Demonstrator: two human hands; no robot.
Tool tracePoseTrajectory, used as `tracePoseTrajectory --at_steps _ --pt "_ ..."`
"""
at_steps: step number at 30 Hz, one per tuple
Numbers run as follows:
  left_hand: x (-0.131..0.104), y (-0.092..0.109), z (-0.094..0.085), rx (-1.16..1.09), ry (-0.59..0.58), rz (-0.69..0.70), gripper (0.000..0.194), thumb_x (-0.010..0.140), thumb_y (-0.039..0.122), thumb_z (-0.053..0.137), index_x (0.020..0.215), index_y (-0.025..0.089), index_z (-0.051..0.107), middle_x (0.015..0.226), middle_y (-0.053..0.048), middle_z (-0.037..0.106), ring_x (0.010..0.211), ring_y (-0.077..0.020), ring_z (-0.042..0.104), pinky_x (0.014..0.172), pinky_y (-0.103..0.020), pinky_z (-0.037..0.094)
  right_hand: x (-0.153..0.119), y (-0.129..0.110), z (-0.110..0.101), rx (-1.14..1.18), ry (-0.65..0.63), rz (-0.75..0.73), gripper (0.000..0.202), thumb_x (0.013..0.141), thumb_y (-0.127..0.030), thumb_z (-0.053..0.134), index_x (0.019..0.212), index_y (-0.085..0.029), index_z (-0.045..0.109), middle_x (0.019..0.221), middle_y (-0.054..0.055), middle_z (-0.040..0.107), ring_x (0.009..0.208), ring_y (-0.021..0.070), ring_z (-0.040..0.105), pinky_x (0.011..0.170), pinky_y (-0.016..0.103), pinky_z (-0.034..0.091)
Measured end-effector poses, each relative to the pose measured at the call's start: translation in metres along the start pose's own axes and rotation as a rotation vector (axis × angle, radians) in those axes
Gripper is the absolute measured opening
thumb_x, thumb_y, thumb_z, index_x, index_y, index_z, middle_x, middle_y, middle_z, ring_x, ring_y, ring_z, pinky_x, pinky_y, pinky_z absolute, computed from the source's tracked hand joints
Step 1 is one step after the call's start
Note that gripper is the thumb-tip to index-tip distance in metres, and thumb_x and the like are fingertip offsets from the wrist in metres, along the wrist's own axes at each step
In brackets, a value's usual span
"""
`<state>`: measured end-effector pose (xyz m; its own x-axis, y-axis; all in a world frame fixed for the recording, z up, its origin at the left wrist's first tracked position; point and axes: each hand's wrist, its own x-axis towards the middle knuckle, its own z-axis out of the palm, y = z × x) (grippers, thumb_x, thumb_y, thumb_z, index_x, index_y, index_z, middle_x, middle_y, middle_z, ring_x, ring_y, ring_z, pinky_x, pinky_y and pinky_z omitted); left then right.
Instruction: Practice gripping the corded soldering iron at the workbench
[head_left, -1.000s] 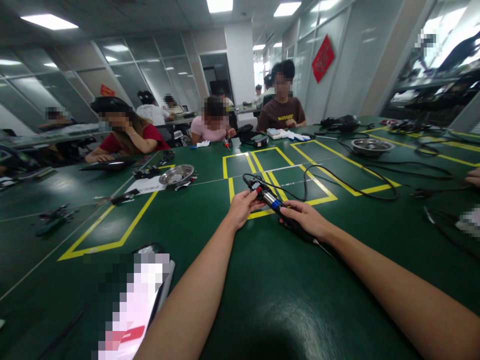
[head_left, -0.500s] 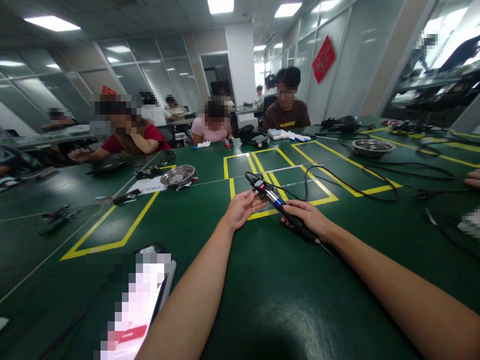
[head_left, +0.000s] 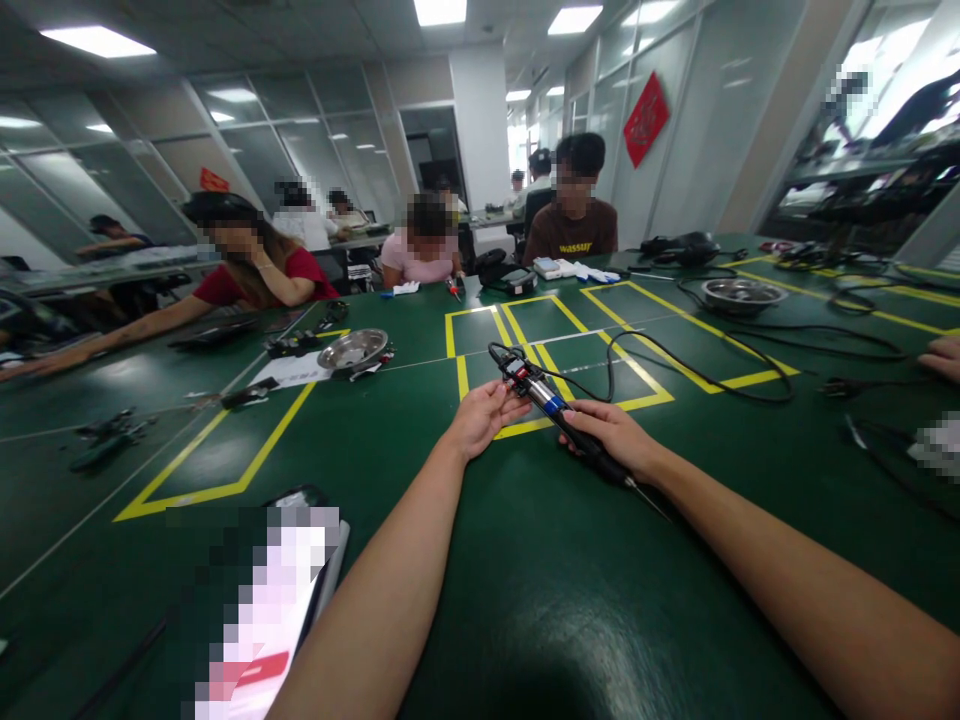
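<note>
A pen-shaped electric screwdriver (head_left: 553, 404) lies at a slant between my hands over the green table (head_left: 525, 560). It has a black grip, a silver and blue barrel, and a long thin bit pointing down toward me on the right. My right hand (head_left: 611, 437) is wrapped round the black grip. At the far, corded end, my left hand (head_left: 480, 420) has its thumb and fingers on the tool, with some fingers stretched beneath it. Part of those fingers is hidden by the barrel. A black cord (head_left: 611, 372) runs from that end toward the right.
Yellow tape (head_left: 637, 405) marks rectangles on the table. Metal bowls stand at the left (head_left: 352, 348) and the right (head_left: 742, 293). A lit phone (head_left: 292, 590) is by my left forearm. Another person's hand (head_left: 943, 358) rests at the right edge. Several people sit across.
My hands and the screwdriver have stayed almost still. The person in red across the table has stretched an arm out to the left. The view has shifted very slightly.
</note>
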<state>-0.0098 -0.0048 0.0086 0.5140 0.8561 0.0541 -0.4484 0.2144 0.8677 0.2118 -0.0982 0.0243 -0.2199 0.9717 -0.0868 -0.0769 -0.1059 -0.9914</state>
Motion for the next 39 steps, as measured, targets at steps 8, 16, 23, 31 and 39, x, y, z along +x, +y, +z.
tracePoseTrajectory --at_steps 8,16,23,31,39 --pt "0.000 0.001 0.001 -0.002 -0.019 0.010 0.031 0.088 0.024 0.070 0.115 0.011 0.062 0.122 -0.017 0.068 0.107 -0.0254 0.070 0.105 -0.047 0.048 -0.001 0.000 -0.004 0.016 -0.025 0.005 0.045 0.083 -0.049 0.072 0.112 -0.015 0.067 0.082 0.006 0.071 0.067 0.0144 0.063 0.063 0.026 0.049" --pt "0.001 -0.001 -0.001 -0.026 -0.041 0.026 0.033 0.088 0.021 0.069 0.120 0.011 0.063 0.126 -0.017 0.067 0.112 -0.0266 0.067 0.111 -0.050 0.042 -0.003 -0.006 -0.002 -0.378 0.016 -0.093 0.047 0.093 -0.052 0.055 0.123 -0.016 0.061 0.094 0.008 0.070 0.077 0.0188 0.065 0.073 0.032 0.052" --pt "0.003 -0.001 -0.002 -0.063 0.040 0.050 0.027 0.090 0.019 0.067 0.115 0.010 0.065 0.118 -0.015 0.070 0.106 -0.0231 0.070 0.109 -0.048 0.044 -0.028 -0.021 0.021 -1.256 0.043 -0.502 0.058 0.090 -0.032 0.059 0.146 -0.025 0.045 0.152 0.013 0.035 0.123 0.0282 0.054 0.103 0.044 0.045" --pt "0.004 -0.001 -0.001 -0.097 0.109 0.050 0.022 0.091 0.017 0.064 0.112 0.011 0.064 0.117 -0.015 0.070 0.103 -0.0216 0.070 0.107 -0.046 0.046 -0.019 -0.005 0.033 -1.720 0.082 -0.540 0.051 0.093 -0.011 0.045 0.140 -0.028 0.052 0.161 0.010 0.027 0.104 0.0270 0.059 0.086 0.043 0.052" --pt "0.005 -0.001 0.000 -0.085 0.153 0.061 0.019 0.092 0.017 0.063 0.110 0.010 0.064 0.113 -0.014 0.072 0.099 -0.0210 0.071 0.104 -0.045 0.049 -0.015 0.000 0.026 -1.648 0.125 -0.519 0.045 0.093 -0.013 0.046 0.134 -0.029 0.058 0.161 0.006 0.029 0.103 0.0259 0.061 0.076 0.036 0.054"
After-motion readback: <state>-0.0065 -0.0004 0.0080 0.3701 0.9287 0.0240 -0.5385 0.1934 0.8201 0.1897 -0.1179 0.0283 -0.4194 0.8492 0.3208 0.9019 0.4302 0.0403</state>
